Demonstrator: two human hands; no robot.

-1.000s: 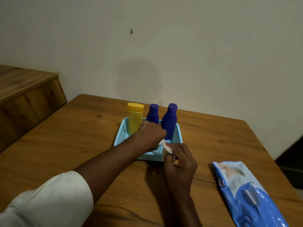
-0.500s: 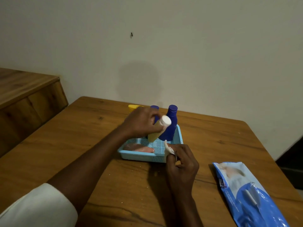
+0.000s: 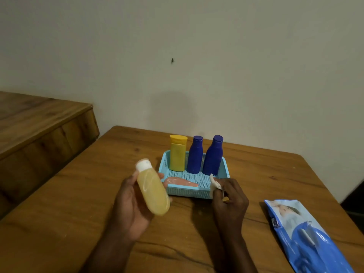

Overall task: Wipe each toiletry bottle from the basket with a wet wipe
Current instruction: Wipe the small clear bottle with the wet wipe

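Amber bottle out of basket, ready for wiping.
Left hand (image 3: 131, 203) grips amber bottle (image 3: 153, 194), cap toward 11 o'clock, side exposed; right hand (image 3: 229, 201) pinches wet wipe (image 3: 215, 184) by basket (image 3: 189, 191).

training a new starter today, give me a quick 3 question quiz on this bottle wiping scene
1. True or false: the left hand holds the amber bottle clear of the basket.
2. How many bottles stand upright in the basket?
3. What does the right hand pinch: A the wipes pack, B a wet wipe, C a blue bottle?

Key: 1 true; 2 three; 3 B.
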